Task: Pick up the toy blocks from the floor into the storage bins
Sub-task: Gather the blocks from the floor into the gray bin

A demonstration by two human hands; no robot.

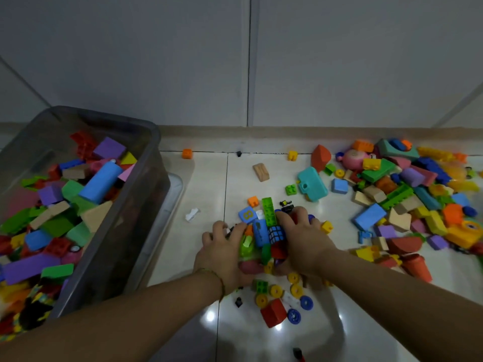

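My left hand [226, 253] and my right hand [304, 240] press in from both sides on a small heap of toy blocks [264, 236] on the tiled floor: green, blue and red bricks and a small puzzle cube. Under my wrists lie yellow and blue wheels [295, 291] and a red block [273, 312]. A translucent grey storage bin [146, 178] at the left holds several coloured blocks. At the right, a big spread of blocks [407, 194] covers the floor.
The wall and its skirting run across the back. Stray pieces lie between: an orange brick [187, 153], a wooden wedge [261, 172], a teal case [312, 184], a white scrap [192, 214]. A bin lid [172, 194] sits under the bin's right side.
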